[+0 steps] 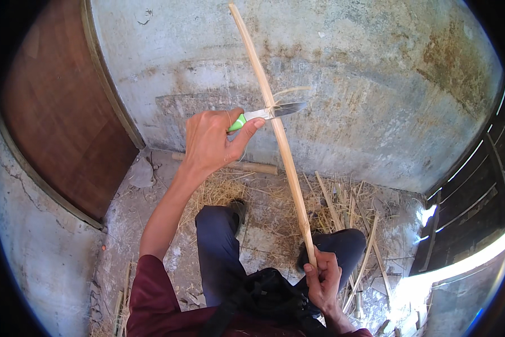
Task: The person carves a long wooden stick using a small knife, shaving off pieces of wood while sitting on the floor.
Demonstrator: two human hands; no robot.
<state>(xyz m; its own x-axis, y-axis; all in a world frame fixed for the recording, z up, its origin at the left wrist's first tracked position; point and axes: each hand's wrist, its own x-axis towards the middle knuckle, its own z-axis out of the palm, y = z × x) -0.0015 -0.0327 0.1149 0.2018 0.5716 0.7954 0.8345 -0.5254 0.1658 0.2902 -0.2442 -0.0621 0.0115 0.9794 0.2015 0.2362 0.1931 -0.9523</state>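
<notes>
A long, pale strip of split bamboo or wood (289, 160) slants up and away in front of me, its far end rising before the wall. My right hand (324, 281) is closed around its near end, by my right knee. In my left hand (210, 140) is a knife (289, 109) with a green and white handle, fingers wrapped round it and thumb stretched toward the blade. The blade lies across the strip, touching it, with its tip to the right. A thin curled shaving (291, 90) sticks out from the strip just beyond the blade.
A stained concrete wall (353, 62) stands ahead, with a brown door (61, 101) at the left. Shavings (221, 192) litter the floor, and a round pole (255, 167) lies along the wall's foot. Several cut strips (370, 247) lie right of my bent knees, near a dark slatted partition (471, 196).
</notes>
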